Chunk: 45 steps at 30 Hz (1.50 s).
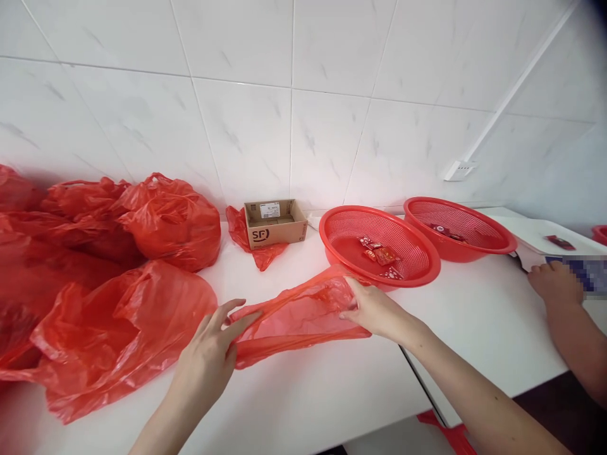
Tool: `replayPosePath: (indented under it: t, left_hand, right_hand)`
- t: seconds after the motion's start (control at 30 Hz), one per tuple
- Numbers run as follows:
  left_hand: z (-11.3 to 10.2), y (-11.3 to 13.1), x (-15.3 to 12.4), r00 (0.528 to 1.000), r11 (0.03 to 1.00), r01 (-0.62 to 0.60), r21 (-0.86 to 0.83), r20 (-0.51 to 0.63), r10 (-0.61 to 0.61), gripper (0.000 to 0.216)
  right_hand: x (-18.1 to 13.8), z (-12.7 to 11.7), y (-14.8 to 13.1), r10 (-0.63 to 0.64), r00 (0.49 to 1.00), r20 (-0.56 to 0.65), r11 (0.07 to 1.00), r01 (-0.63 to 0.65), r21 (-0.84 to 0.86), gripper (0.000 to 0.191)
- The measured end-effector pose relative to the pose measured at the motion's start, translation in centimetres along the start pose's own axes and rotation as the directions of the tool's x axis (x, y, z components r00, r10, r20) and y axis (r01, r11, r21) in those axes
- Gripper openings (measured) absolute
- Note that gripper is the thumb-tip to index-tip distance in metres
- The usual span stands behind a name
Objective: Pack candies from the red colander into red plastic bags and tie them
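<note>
Crowding the left end of the white counter (294, 404) are bulging red plastic bags (171, 221), and in front of them lies a slack red bag (123, 328) with no writing to be read on it. Next comes the person's left hand (208, 344), its fingers somewhat apart yet holding the near-left rim of the stretched red bag (294, 316), which spans the middle, mouth wide. Behind that bag an open cardboard box (277, 235) bears "SF" in dark letters beside a curved stroke; the print on its white label (270, 210) is too small to read. The right hand (374, 309) holds the stretched bag's other end between thumb and curled fingers, beside a red colander (332, 253). Inside it are small red packets (384, 254), their lettering illegible. A second colander (493, 243) stands just behind to the right, below a wall socket (459, 170). At far right, a co-worker's hand (557, 281) rests near a white tray (531, 234) with one dark red packet (559, 242).
</note>
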State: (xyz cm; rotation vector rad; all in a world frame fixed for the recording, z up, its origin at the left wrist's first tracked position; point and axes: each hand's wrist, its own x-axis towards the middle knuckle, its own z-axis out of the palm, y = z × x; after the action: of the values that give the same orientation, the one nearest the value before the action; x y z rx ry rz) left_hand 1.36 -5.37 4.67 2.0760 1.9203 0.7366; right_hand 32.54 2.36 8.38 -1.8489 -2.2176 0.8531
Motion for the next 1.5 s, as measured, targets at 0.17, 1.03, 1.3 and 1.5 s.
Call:
replayPosePath:
  t: [0.17,1.03,1.3,1.5]
  left_hand:
    - [-1.2,-0.4,-0.6,0.948,0.77,0.286,-0.571,0.286,-0.139,0.04]
    - [2.6,-1.0,-1.6,0.859,0.441,0.512,-0.737,0.44,-0.262,0.057]
    - [3.6,-0.7,-1.7,0.84,0.302,0.537,-0.788,0.469,-0.271,0.051]
    - [3.2,0.0,-1.8,0.881,0.363,0.458,-0.811,0.362,-0.304,0.053]
  right_hand:
    - [-0.5,-1.8,0.8,-0.084,0.961,0.262,0.981,0.034,0.191,0.092]
    - [7.4,-9.7,11.5,0.204,0.979,-0.02,0.891,-0.194,-0.409,0.075]
    - [7.2,-10.8,11.2,0.209,0.975,-0.071,0.929,-0.22,-0.297,0.029]
    - [3.3,-9.6,5.8,-0.013,0.997,-0.081,0.881,0.05,0.471,0.041]
